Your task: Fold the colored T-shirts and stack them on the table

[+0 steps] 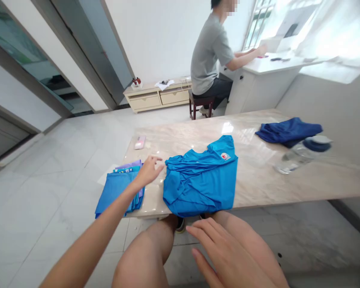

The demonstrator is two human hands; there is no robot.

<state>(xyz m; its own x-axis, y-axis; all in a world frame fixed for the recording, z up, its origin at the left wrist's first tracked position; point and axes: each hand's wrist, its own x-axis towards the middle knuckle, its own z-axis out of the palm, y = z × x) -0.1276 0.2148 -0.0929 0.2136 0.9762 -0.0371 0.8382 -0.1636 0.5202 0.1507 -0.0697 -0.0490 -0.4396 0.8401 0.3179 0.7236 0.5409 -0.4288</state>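
Observation:
A bright blue shirt [207, 180] with a small round white-and-red badge lies partly folded and creased on the marble-look table [252, 184], its lower edge at the table's front. My left hand [150, 171] hovers just left of the shirt, fingers apart and holding nothing. Below that forearm, a stack of folded blue and purple clothes [117, 188] sits on the table's left end, partly hidden by my arm. My right hand [219, 248] is above my lap, in front of the table edge, its fingers spread and nothing in them.
A dark blue folded cloth [288, 130] and a clear water bottle [297, 156] with a blue-and-white lid stand on the right. A small pink packet [140, 142] lies at the far left. Beyond the table, a person [208, 56] sits on a stool [199, 105] at a white desk [258, 76].

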